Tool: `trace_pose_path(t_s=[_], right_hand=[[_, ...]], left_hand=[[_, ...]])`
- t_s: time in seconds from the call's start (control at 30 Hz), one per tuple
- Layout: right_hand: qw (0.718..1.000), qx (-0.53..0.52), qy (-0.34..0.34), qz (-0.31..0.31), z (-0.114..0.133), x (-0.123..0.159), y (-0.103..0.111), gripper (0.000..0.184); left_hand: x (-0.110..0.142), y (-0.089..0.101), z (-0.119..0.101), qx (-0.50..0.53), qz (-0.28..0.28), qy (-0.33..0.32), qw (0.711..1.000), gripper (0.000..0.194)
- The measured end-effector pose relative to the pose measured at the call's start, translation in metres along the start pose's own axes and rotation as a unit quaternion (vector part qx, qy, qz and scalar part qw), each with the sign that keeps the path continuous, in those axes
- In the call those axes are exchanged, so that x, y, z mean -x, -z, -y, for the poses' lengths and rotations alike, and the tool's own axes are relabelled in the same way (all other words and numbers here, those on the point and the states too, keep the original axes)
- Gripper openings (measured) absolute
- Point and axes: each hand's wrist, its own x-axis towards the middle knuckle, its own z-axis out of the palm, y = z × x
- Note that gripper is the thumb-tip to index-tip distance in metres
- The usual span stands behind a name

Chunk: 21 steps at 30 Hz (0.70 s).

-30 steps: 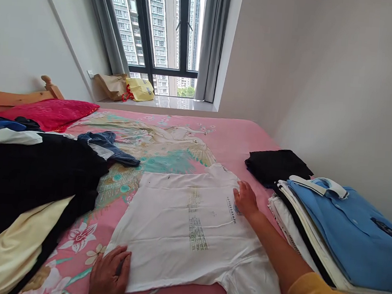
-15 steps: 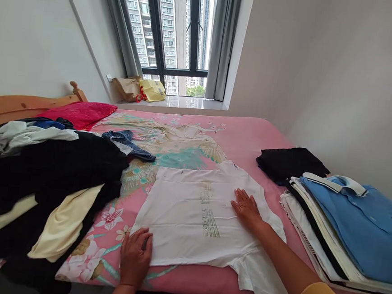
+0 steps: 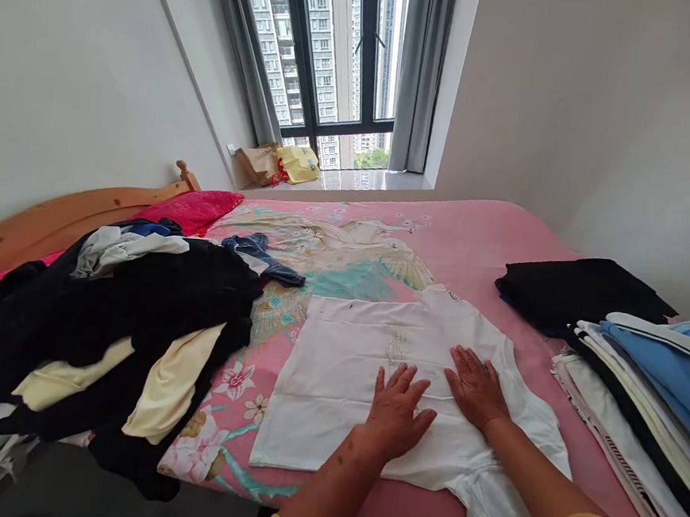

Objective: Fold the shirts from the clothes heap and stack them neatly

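A white T-shirt (image 3: 329,385) lies spread flat near the front edge of the bed, its collar toward the right. Printed lettering runs across its middle, partly hidden behind my left hand. My left hand (image 3: 398,410) is over the middle of the shirt, fingers spread, holding nothing. Farther right, my right hand (image 3: 478,388) rests palm down on the fabric near the collar end, its fingers stretched out. One sleeve of the shirt hangs toward the near edge of the bed.
Left on the pink flowered bedsheet (image 3: 472,237) is a heap of dark clothes (image 3: 156,299) with cream pieces and jeans (image 3: 267,259). At right are folded black clothes (image 3: 581,293) and a stack of folded shirts (image 3: 637,417). Bags (image 3: 297,163) sit on the windowsill.
My left hand has moved from the shirt's lower left corner to its middle, beside my right hand. My right hand stays on the shirt. The view has turned left.
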Motion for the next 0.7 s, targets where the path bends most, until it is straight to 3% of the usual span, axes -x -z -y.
trace_pose_path(t_s=[0.07, 0.13, 0.2, 0.27, 0.37, 0.5, 0.7], right_hand=[[1.000, -0.001, 0.007, -0.011, -0.001, 0.000, -0.001, 0.051], [1.000, -0.001, 0.010, -0.023, -0.001, 0.000, -0.002, 0.051], [0.999, 0.000, 0.011, -0.034, -0.001, 0.000, -0.002, 0.050], [0.999, 0.000, 0.013, -0.041, -0.001, 0.000, -0.002, 0.050], [0.999, -0.003, 0.016, -0.045, -0.001, 0.000, -0.001, 0.050], [0.999, -0.004, 0.015, -0.049, 0.000, -0.001, 0.000, 0.049], [0.998, -0.006, 0.011, -0.053, 0.002, -0.001, 0.001, 0.049]], left_hand=[[-0.015, -0.012, 0.013, 0.007, 0.038, -0.009, 0.999, 0.052], [-0.018, -0.006, 0.045, -0.023, 0.053, 0.037, 0.998, 0.056], [-0.012, 0.019, 0.089, -0.078, 0.030, 0.141, 0.986, 0.061], [0.000, 0.053, 0.133, -0.133, -0.026, 0.296, 0.946, 0.061], [0.014, 0.099, 0.179, -0.171, -0.064, 0.375, 0.909, 0.063], [0.012, 0.124, 0.199, -0.108, -0.055, 0.420, 0.899, 0.054], [-0.003, 0.126, 0.201, -0.016, -0.041, 0.424, 0.905, 0.027]])
